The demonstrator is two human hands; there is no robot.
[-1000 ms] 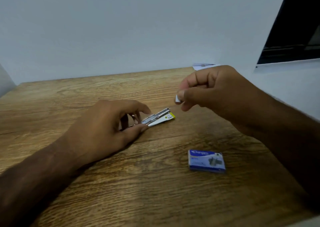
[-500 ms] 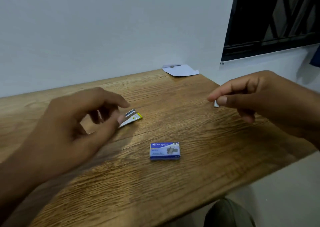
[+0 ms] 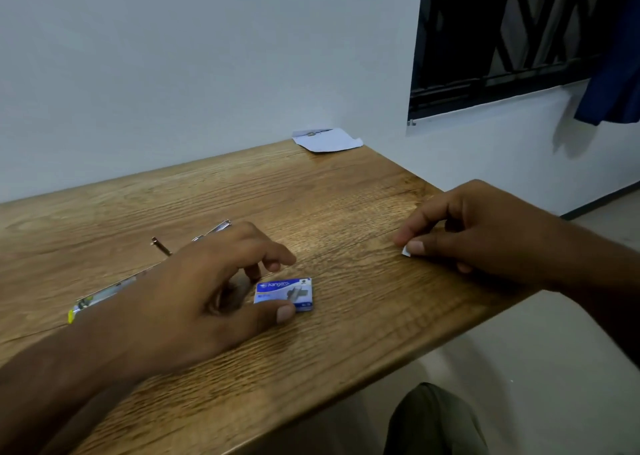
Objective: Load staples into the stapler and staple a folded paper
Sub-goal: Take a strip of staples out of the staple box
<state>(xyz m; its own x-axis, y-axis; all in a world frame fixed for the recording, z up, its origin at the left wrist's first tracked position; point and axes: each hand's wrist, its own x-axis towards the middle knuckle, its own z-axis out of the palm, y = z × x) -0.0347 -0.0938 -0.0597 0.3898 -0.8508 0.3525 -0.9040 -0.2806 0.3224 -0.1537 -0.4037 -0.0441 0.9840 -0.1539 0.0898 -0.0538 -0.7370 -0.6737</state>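
On the desk (image 3: 346,212), my left hand (image 3: 221,291) has quit the opened stapler (image 3: 104,292) behind its wrist and now pinches the Kangaro staple box (image 3: 287,291), right hand (image 3: 485,232) pinching a white scrap (image 3: 406,250), so I judge loading starts; folded paper (image 3: 327,140) at far corner.

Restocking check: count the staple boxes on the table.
1. The box lies on the table near its front edge, the left hand's thumb on its near side. That hand could hide another.
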